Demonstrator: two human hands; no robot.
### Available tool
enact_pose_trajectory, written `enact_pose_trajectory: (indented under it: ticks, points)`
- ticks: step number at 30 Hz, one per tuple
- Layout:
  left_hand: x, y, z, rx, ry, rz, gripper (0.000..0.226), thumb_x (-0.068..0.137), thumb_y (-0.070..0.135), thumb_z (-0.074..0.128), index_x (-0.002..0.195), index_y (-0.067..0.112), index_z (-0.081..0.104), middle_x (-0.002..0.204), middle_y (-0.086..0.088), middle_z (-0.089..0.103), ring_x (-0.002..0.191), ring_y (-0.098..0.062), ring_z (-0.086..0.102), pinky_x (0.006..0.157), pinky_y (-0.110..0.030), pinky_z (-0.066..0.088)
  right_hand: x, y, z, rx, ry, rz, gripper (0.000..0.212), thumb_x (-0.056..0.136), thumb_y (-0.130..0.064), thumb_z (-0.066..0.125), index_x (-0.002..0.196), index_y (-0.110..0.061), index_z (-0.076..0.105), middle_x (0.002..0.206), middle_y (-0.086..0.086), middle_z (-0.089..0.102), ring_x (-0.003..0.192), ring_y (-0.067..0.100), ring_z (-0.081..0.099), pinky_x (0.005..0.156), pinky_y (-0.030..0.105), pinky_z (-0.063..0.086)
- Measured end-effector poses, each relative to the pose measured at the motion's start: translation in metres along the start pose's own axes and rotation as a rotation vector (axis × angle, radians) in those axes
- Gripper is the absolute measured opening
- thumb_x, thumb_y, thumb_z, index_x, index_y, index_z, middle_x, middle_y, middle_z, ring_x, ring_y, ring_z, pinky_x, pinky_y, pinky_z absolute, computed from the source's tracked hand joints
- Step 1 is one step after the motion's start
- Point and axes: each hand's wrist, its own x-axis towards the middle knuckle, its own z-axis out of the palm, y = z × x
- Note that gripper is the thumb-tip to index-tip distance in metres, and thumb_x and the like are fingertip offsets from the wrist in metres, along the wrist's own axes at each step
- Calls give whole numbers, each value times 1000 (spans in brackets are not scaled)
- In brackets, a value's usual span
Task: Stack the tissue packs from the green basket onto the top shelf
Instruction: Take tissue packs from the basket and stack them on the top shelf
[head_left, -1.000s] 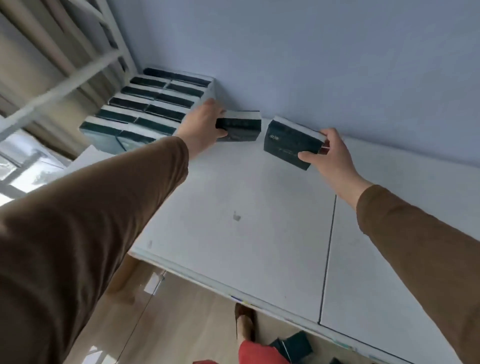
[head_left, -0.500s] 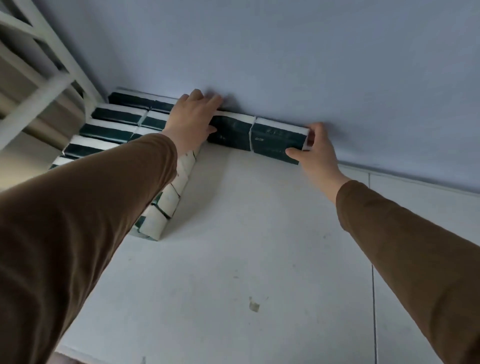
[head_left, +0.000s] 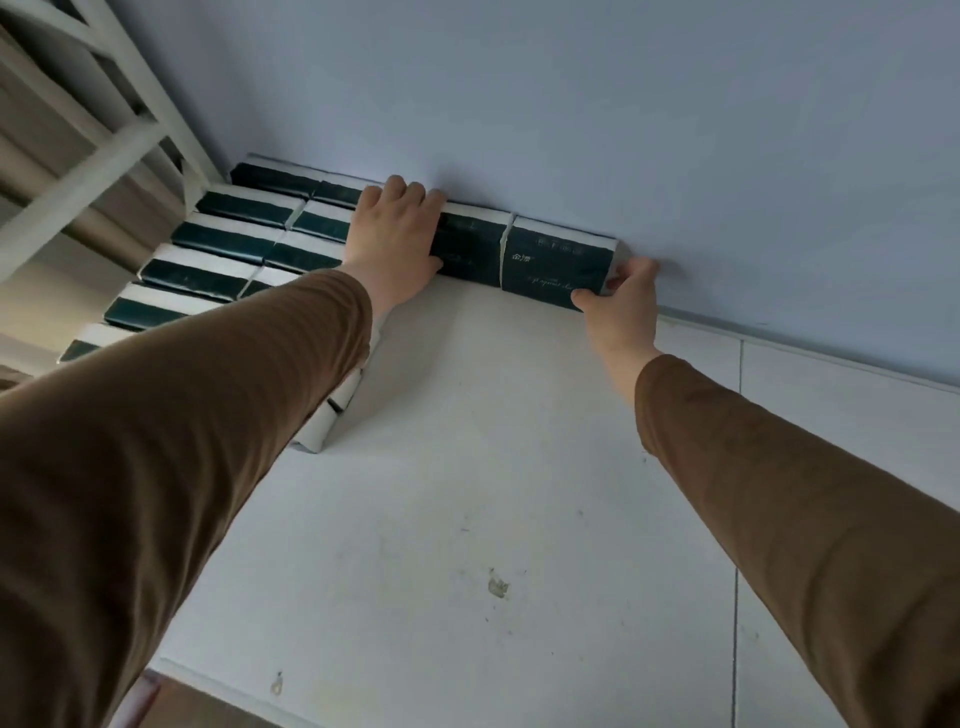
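Observation:
Two dark green tissue packs stand side by side against the blue-grey wall on the white top shelf (head_left: 467, 493). My left hand (head_left: 395, 234) lies over the left pack (head_left: 470, 244), fingers on its top and thumb at its front. My right hand (head_left: 621, 301) grips the right end of the right pack (head_left: 558, 260), thumb under the front corner. To the left, a block of several stacked tissue packs (head_left: 223, 254) fills the shelf's corner, partly hidden by my left sleeve. The green basket is out of view.
A white metal frame (head_left: 104, 135) with slanted bars rises at the upper left beside the stack. A seam (head_left: 737, 467) divides the shelf boards on the right. The shelf's front edge (head_left: 218, 675) runs along the bottom, with brown floor below it.
Both packs have gone from mid-air to standing against the wall, next to each other. Both hands followed them back, and the view has shifted closer to the wall.

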Motion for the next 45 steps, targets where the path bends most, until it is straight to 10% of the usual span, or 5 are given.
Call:
enact_pose_trajectory:
  ticks: [28, 45]
  points:
    - [-512, 289, -137, -241, 23, -59, 50, 87, 34, 64, 132, 18, 52, 131, -1, 53, 122, -25, 45, 100, -40, 39, -457, 140, -316, -432, -96, -449, 19, 90, -17, 58, 109, -16, 57, 111, 1, 59, 105, 23, 49, 87, 40, 45]
    - [-618, 641, -112, -430, -224, -148, 47, 89, 32, 62, 135, 24, 51, 134, 1, 51, 124, -23, 44, 101, -39, 42, -484, 383, -563, -613, -315, -284, 15, 88, -14, 61, 104, -14, 60, 108, 8, 60, 105, 29, 50, 87, 40, 42]
